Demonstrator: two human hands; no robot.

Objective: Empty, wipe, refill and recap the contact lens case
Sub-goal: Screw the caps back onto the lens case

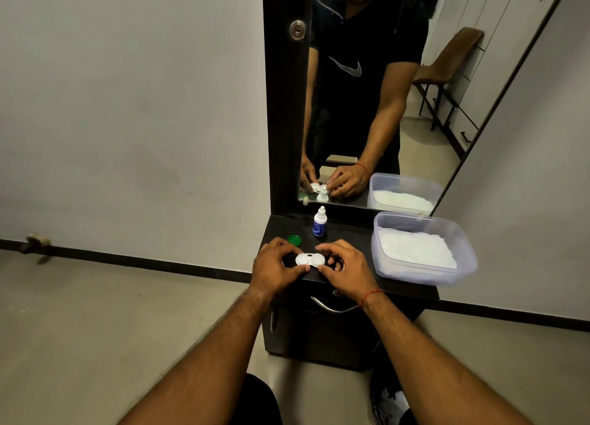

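Note:
A white two-well contact lens case (309, 260) lies on the small black cabinet top (351, 236), its wells showing white. My left hand (276, 266) grips its left end with thumb and fingers. My right hand (343, 269) pinches its right end; whether it also holds a cap is hidden by the fingers. A green cap (294, 240) rests on the top just behind my left hand. A small white solution bottle (319, 222) with a blue label stands upright behind the case, near the mirror.
A clear plastic tub (423, 249) holding white tissue sits at the right end of the cabinet top, overhanging its edge. A tall mirror (367, 105) rises behind, reflecting me. A drawer handle (333, 308) is below the front edge. Bare floor lies on both sides.

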